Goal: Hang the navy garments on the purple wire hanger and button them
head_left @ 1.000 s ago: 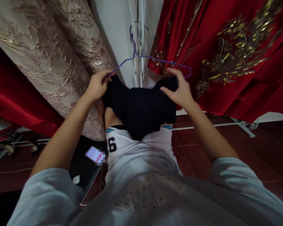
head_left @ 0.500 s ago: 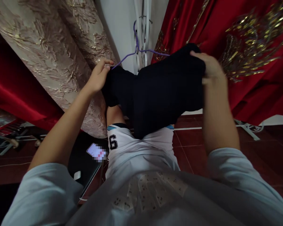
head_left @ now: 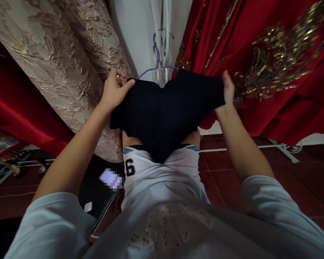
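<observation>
A dark navy or black short-sleeved shirt [head_left: 162, 111] hangs spread out on a purple hanger [head_left: 158, 64] over my lap. At its left shoulder, my left hand [head_left: 116, 88] pinches the cloth between thumb and fingers. My right hand [head_left: 228, 90] has hold of the sleeve end on the right and pulls it outward; its fingers are partly behind the cloth and slightly blurred. The hanger's hook rises in front of a white metal stand [head_left: 162, 21]. Most of the hanger's arms are hidden inside the shirt.
Pink-beige embossed fabric [head_left: 56, 54] hangs at left. Red satin with gold sequins [head_left: 280, 64] hangs at right. A phone [head_left: 108, 177] with a lit screen and a small white case [head_left: 88, 207] lie on a black surface by my left leg. White rack feet [head_left: 288, 153] stand on red tiles.
The right side of the shirt has come down and flattened out, and my right hand has moved lower and inward. My left thumb now lies over the shirt's shoulder.
</observation>
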`<state>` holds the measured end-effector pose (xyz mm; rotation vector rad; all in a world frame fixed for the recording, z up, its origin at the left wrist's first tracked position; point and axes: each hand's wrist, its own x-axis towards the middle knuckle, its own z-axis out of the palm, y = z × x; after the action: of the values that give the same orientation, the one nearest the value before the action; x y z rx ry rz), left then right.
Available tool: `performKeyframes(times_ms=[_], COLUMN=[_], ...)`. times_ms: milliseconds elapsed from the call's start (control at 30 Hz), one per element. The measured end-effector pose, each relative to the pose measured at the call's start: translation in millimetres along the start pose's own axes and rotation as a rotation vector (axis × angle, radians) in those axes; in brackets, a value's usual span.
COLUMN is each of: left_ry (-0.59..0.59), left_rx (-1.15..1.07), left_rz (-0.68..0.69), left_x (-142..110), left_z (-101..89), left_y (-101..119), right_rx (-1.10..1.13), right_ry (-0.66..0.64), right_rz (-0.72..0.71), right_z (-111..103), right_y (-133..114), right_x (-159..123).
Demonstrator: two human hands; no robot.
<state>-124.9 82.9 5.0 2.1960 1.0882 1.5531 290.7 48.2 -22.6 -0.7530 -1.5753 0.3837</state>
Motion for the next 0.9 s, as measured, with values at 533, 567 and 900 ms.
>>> performKeyframes(times_ms=[533,567,900], left_ry=[0.182,0.162,-0.388], left_rx=[-0.075,-0.11,-0.621], left_rz=[0.237,0.261,0.08], left_x=[-20,-25,-47], left_z=[25.8,31.3,85.0], left_y=[2,15,105], right_rx=[0.075,-0.054,-0.546], right_ry=[-0.87,-0.77,-0.167], right_rz=[0.158,0.073,-0.441], right_z=[80,86,117], right_y=[-15,-9,7], right_x=[-63,-66,-71])
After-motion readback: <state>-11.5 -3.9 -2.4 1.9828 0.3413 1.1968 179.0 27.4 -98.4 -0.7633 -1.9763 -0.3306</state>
